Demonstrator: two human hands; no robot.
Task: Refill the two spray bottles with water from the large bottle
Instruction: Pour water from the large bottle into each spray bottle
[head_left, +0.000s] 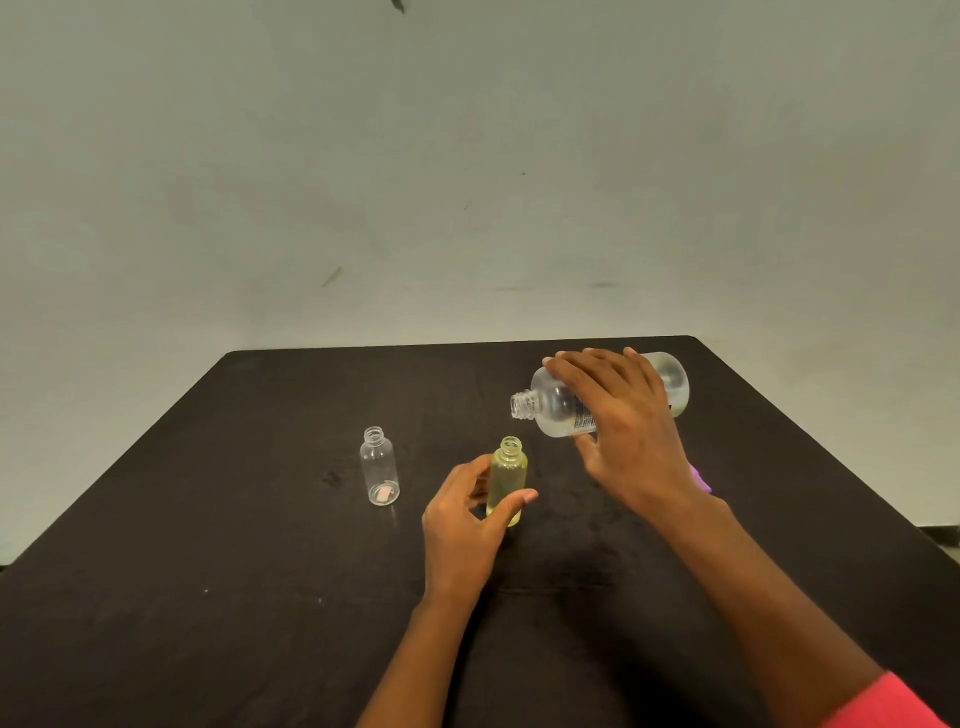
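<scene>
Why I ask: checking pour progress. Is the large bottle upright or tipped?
Tipped: the large bottle lies nearly sideways in the right hand, its uncapped neck above the yellow bottle.

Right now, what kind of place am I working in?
Likely a plain indoor room: a dark table against a bare, scuffed pale wall, with a clear spray bottle, a yellowish spray bottle and a large bottle.
</scene>
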